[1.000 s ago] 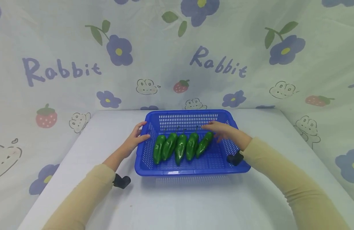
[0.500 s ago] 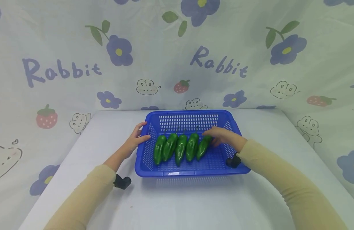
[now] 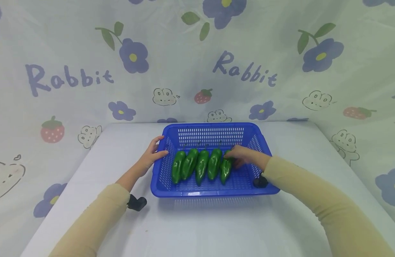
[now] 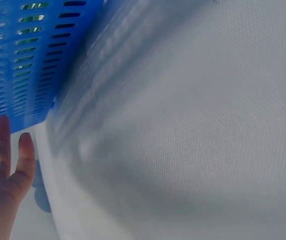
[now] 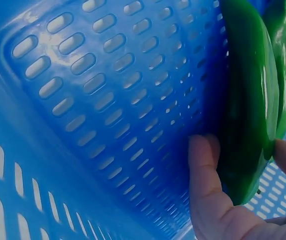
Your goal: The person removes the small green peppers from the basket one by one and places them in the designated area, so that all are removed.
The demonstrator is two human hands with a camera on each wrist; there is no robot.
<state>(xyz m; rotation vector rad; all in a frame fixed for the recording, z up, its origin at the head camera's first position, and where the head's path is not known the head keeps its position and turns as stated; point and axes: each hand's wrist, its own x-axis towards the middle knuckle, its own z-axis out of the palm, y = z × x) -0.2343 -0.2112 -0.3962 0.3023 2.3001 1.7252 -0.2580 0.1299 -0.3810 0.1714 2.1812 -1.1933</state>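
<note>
In the head view a blue plastic basket (image 3: 197,193) holds several glossy green peppers lying side by side, stems toward the far wall. My left hand (image 3: 148,155) rests at the basket's left rim, thumb reaching over the edge. The left wrist view shows outstretched fingers (image 4: 2,142) of that hand spread beside the perforated outer wall. Inside the basket, my right hand (image 3: 244,155) pinches the stem end of the rightmost green pepper (image 3: 226,170). Seen from the right wrist, thumb and fingers sit on either side of that green pepper (image 5: 247,100).
The basket stands on a white-covered table (image 3: 197,228). A patterned curtain (image 3: 178,64) with flowers and rabbits rises behind and along both sides. Black wrist devices (image 3: 137,203) hang beneath each sleeve; the right one overlaps the basket's right rim in the head view.
My right hand has come down onto the rightmost pepper and taken hold of its stem end. That pepper has turned more upright and shifted slightly toward me. My left hand stays at the rim.
</note>
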